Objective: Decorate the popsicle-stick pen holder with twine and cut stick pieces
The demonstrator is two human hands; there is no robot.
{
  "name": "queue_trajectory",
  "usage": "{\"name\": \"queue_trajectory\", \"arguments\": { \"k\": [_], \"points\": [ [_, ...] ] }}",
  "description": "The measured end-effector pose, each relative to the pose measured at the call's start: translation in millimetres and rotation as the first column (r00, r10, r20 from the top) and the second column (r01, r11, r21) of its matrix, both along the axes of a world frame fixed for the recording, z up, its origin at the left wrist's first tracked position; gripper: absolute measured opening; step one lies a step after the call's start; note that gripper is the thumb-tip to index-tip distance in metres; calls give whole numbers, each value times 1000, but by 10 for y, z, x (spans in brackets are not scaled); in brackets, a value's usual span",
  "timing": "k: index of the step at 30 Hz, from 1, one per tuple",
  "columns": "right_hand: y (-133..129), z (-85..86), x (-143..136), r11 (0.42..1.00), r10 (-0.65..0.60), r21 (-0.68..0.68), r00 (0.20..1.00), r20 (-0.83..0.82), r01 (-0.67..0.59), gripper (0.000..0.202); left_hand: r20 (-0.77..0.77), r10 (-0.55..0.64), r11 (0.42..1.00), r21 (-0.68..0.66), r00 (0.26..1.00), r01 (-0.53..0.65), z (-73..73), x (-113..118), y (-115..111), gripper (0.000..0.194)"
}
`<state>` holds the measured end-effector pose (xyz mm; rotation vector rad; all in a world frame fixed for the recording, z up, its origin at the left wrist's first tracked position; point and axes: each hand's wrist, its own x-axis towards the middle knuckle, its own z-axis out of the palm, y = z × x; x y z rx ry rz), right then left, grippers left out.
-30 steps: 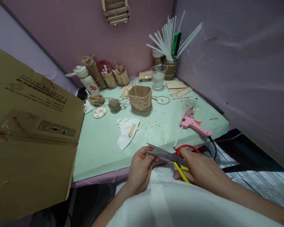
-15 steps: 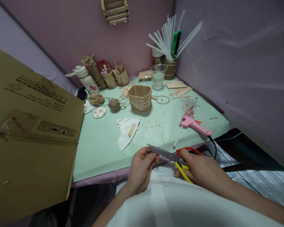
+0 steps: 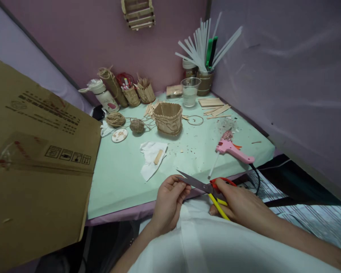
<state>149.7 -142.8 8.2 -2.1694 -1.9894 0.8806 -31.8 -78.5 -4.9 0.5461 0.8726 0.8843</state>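
Note:
My right hand (image 3: 238, 201) grips a pair of scissors (image 3: 199, 184) by its red and yellow handles, with the blades pointing left and partly apart. At the blades, my left hand (image 3: 170, 201) is closed in a pinch between thumb and fingers; whatever it holds is too small or hidden to make out. Beyond the hands, a short piece of wooden stick (image 3: 158, 156) lies on a white tissue (image 3: 147, 167). Farther back stands a basket-like container (image 3: 168, 123) covered in wood-coloured pieces.
A pink glue gun (image 3: 234, 151) lies at the right with its cord off the edge. Twine balls (image 3: 136, 126), a cup of clear liquid (image 3: 190, 96), wooden sticks (image 3: 211, 102) and a bottle (image 3: 104, 96) stand behind. A cardboard box (image 3: 42, 163) borders the left.
The scissors' upper blade has tilted up slightly and the blades look wider apart. The red handle has shifted a little left. My left hand has barely moved.

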Motion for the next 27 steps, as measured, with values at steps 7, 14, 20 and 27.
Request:
{"name": "queue_trajectory", "arguments": {
  "k": [7,14,20,27],
  "points": [
    [3,11,-32,997,9,73,999,53,-13,36,44,35,999,-13,998,-35,-25,14,3,17],
    [-3,-18,-29,995,21,101,999,48,-26,34,68,20,1000,-8,997,-20,-39,8,1,15],
    [0,-15,-29,994,39,94,996,83,-47,34,76,6,1000,8,997,-7,-27,4,0,10],
    [-12,-9,-45,998,47,26,991,128,-51,33,51,-16,1000,13,999,15,-40,1,6,9]
  ]
}}
